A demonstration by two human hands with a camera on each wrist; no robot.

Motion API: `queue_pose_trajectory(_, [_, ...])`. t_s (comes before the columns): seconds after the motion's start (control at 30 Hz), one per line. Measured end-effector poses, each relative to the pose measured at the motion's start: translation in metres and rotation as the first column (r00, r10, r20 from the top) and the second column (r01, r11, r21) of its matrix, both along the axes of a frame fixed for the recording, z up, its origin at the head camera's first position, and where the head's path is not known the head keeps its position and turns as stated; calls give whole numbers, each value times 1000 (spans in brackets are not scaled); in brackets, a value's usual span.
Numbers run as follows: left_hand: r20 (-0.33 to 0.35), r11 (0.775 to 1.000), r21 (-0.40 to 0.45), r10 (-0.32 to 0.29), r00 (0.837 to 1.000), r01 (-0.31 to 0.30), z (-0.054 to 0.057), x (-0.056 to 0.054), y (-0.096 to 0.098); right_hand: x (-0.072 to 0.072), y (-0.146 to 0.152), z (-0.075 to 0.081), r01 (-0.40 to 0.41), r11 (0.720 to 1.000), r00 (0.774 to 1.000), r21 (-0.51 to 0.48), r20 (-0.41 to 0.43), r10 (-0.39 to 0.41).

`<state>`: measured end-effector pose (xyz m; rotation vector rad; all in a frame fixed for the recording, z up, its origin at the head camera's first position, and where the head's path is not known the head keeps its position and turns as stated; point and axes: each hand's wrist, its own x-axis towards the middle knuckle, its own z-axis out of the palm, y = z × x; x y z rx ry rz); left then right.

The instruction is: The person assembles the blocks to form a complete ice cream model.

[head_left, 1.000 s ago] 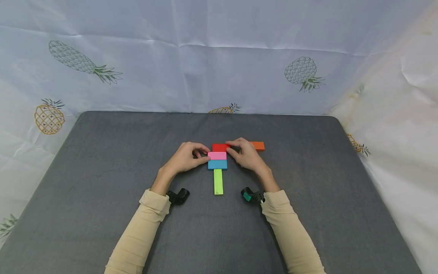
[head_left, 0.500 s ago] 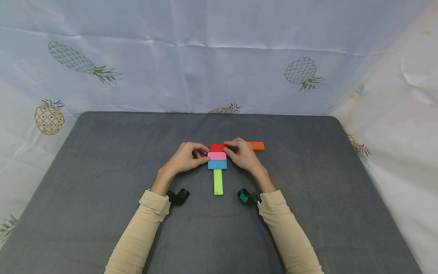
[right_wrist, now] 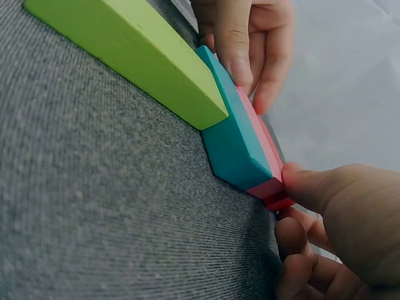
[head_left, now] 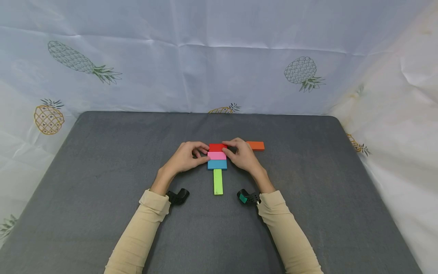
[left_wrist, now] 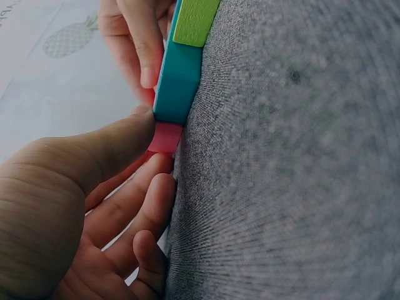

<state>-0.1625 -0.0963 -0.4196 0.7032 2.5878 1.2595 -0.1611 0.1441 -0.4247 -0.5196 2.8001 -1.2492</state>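
Red, pink and blue wooden blocks lie side by side, long sides touching, on the grey cloth. From the blue one's near side a light green block extends toward the person, end against it. My left hand holds the pink block's left end with thumb and fingers, its fingertips also close to the red block. My right hand grips the red block's right end between thumb and index finger. In the right wrist view the thumb sits by the pink and red ends; the red block is mostly hidden there.
An orange block lies just right of the right hand, partly covered by it. Grey cloth covers the table, and a white curtain with pineapple prints hangs behind it. Each wrist wears a black camera mount.
My right hand has slid the red block a little left, until it lines up nearly with the pink one. More of the orange block shows. The left hand has stayed in place.
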Motion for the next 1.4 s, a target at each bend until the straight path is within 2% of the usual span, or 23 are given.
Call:
queue_pose_trajectory(0.77, [7, 1000, -2, 0, 1000, 0, 1, -2, -1, 0, 0, 0, -4, 999, 999, 34, 42, 2])
queue_pose_trajectory(1.0, [-13, 1000, 2, -14, 1000, 14, 2, -6, 0, 1, -1, -1, 4, 999, 999, 32, 44, -6])
queue_pose_trajectory(1.17, [-35, 1000, -1, 12, 999, -12, 1, -9, 4, 2, -2, -1, 1, 1000, 998, 22, 59, -2])
queue_pose_trajectory(1.4, [-35, 998, 24, 66, 997, -65, 0, -7, 8, 2, -1, -1, -11, 1000, 999, 22, 49, 10])
